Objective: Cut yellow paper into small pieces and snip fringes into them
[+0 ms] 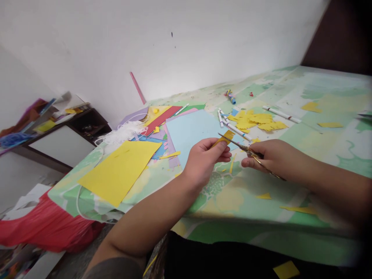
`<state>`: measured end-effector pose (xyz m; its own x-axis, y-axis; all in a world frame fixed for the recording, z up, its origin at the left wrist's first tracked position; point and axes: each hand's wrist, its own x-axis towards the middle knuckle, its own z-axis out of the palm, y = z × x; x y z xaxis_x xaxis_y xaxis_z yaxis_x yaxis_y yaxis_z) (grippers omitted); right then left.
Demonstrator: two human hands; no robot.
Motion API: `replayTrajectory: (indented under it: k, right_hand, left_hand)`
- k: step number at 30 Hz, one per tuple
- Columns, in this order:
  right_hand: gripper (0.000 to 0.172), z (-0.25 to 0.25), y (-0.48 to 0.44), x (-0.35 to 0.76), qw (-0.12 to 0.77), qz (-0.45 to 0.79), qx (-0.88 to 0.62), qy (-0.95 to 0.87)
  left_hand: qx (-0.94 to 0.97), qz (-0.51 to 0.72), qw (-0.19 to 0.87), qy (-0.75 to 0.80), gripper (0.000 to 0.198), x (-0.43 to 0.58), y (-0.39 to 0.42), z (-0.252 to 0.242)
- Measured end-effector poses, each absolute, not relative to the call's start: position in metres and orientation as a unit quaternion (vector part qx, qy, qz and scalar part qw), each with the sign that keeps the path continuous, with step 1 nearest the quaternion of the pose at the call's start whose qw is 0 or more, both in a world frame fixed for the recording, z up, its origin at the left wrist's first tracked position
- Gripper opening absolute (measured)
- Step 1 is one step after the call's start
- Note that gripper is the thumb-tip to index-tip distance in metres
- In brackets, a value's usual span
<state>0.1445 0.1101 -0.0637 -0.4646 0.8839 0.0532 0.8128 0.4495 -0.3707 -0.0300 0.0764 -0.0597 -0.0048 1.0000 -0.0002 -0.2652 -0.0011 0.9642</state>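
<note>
A small strip of yellow paper (227, 136) is pinched between the thumb and fingers of my left hand (207, 155). Its far end shows fringe-like cuts. My right hand (269, 154) is closed round the handles of a pair of scissors (242, 147), whose blades point left and meet the strip's upper end. Beyond my hands lies a pile of fringed yellow paper pieces (252, 120). A large yellow sheet (120, 170) rests left of my left arm, and a light blue sheet (188, 128) lies just behind my left hand.
White markers (281, 114) lie around the yellow pile. White string (124, 131) is heaped near coloured sheets, including a red one (162, 120). Yellow scraps (299, 209) dot the patterned tablecloth (325, 151). A red plastic bag (49, 224) hangs beside the table, below a cabinet (69, 139).
</note>
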Motion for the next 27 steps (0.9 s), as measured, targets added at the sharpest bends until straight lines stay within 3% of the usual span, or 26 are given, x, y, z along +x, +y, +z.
replayTrajectory:
  k: [9, 27]
  right_hand:
    - [0.052, -0.0625, 0.1112, 0.1445, 0.116, 0.136, -0.507, -0.843]
    - [0.039, -0.0648, 0.1118, 0.1468, 0.096, 0.149, -0.472, -0.864]
  left_hand:
    - [0.427, 0.554, 0.568, 0.434, 0.017, -0.0306, 0.0762, -0.0587]
    - [0.435, 0.566, 0.551, 0.432, 0.018, -0.0289, 0.0761, -0.0596]
